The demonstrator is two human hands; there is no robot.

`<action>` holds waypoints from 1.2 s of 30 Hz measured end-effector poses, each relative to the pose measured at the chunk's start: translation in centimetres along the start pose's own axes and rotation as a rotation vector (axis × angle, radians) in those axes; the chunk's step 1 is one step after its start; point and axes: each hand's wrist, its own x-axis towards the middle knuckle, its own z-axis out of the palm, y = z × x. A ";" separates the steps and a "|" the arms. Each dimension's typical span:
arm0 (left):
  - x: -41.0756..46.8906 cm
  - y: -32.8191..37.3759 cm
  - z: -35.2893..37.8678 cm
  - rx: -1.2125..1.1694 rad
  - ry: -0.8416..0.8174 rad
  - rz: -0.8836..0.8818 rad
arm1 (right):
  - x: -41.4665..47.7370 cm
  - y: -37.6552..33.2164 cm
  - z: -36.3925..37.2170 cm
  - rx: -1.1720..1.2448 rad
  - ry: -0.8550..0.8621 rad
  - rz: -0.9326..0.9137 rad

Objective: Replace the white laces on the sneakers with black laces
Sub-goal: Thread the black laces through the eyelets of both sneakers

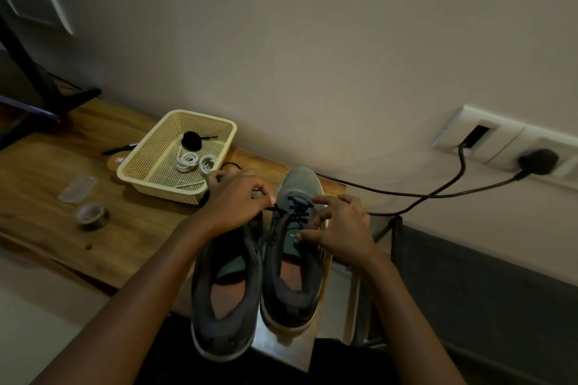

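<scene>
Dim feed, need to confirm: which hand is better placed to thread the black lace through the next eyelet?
Probably left: the left hand pinches the black lace end beside the right sneaker; the right hand holds nothing, fingers spread over it.

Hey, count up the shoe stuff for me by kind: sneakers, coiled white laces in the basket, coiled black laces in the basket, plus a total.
Sneakers: 2
Coiled white laces in the basket: 2
Coiled black laces in the basket: 1
Total: 5
</scene>
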 end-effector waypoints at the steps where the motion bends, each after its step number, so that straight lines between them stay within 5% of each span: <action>1: 0.0 -0.1 -0.2 -0.034 -0.010 -0.020 | -0.1 -0.1 -0.1 -0.011 -0.004 -0.002; 8: -0.2 -0.2 0.1 -0.279 -0.189 -0.052 | -0.4 -0.3 -0.7 0.013 -0.057 -0.063; 15: -0.3 0.1 -0.2 -0.389 -0.237 -0.064 | 0.4 0.9 -0.3 0.208 0.204 0.080; 22: 0.2 -0.5 -0.1 0.011 -0.009 -0.055 | 1.3 0.4 -0.5 0.270 0.270 0.167; 27: 0.3 -0.7 0.7 0.263 -0.176 -0.029 | 2.2 -1.4 0.0 0.237 0.223 0.041; 36: 1.0 0.0 0.3 -0.420 -0.112 -0.125 | 3.3 -4.4 1.4 0.215 -0.024 -0.163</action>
